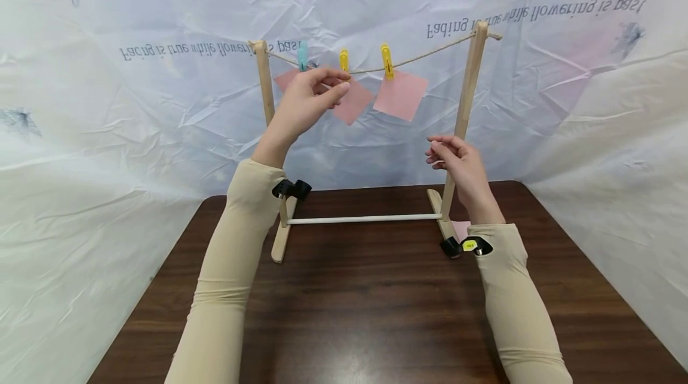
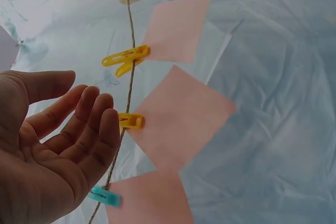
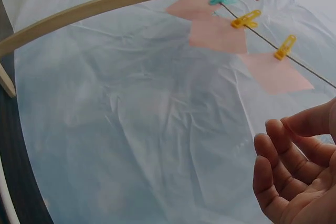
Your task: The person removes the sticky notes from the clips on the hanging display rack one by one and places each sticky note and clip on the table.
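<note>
Three clothespins hang on a twine line (image 1: 432, 51): one teal (image 1: 303, 54) at the left, one yellow (image 1: 344, 59) mid-line, another yellow (image 1: 387, 60) to its right. Each grips a square of pink paper; the right square (image 1: 400, 96) and middle square (image 1: 355, 102) hang tilted, and the left square (image 1: 285, 79) is partly behind my hand. My left hand (image 1: 310, 100) is raised before the line, fingers loosely curved, holding nothing. Lower down, by the right post, my right hand (image 1: 461, 168) hovers with bent fingers and nothing visible between them.
A wooden frame carries the twine between its left post (image 1: 265, 82) and right post (image 1: 469, 94). A white rod (image 1: 365, 218) joins the feet on the dark table (image 1: 355, 300). Another pink paper (image 1: 461, 229) lies by the right foot. Wrinkled white sheeting (image 1: 177, 103) surrounds the table.
</note>
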`<state>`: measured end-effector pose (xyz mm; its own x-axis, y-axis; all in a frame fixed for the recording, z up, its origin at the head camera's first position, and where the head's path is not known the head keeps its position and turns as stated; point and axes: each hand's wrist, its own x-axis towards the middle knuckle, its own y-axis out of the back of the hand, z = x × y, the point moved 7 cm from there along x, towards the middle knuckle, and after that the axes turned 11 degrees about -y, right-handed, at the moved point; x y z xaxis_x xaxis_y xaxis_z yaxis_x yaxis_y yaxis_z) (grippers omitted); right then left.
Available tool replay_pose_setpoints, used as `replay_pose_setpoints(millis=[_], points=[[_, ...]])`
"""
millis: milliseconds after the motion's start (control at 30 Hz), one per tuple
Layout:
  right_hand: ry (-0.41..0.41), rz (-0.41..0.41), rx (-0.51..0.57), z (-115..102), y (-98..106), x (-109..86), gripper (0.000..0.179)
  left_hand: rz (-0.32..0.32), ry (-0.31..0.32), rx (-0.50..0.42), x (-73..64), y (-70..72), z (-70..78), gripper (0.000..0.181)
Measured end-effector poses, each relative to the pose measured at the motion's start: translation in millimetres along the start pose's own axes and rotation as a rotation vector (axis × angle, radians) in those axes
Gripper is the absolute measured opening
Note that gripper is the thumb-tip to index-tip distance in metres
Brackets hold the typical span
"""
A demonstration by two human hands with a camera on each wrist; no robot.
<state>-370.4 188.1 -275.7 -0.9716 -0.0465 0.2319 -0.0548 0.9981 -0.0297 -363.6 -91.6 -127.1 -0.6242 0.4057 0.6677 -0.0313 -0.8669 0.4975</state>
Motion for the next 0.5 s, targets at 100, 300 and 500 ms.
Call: replay_pose_setpoints(millis=[100,300,500], points=[[0.002,0.013,-0.031,-0.5,-5.6,3.5,0.020,0.019,0.009,-0.026,6.5,0.0,3.4,0.033],[-0.017,0.037,-0.064,-1.9,-13.0,10.6,0.029,0.064,0.024,-0.070,19.7,0.3,10.8,0.034],[-0.032,0.031,-0.054,-7.9,-17.2,19.8,0.032,0.079,0.020,-0.067,32.9,-3.7,17.2,0.035]])
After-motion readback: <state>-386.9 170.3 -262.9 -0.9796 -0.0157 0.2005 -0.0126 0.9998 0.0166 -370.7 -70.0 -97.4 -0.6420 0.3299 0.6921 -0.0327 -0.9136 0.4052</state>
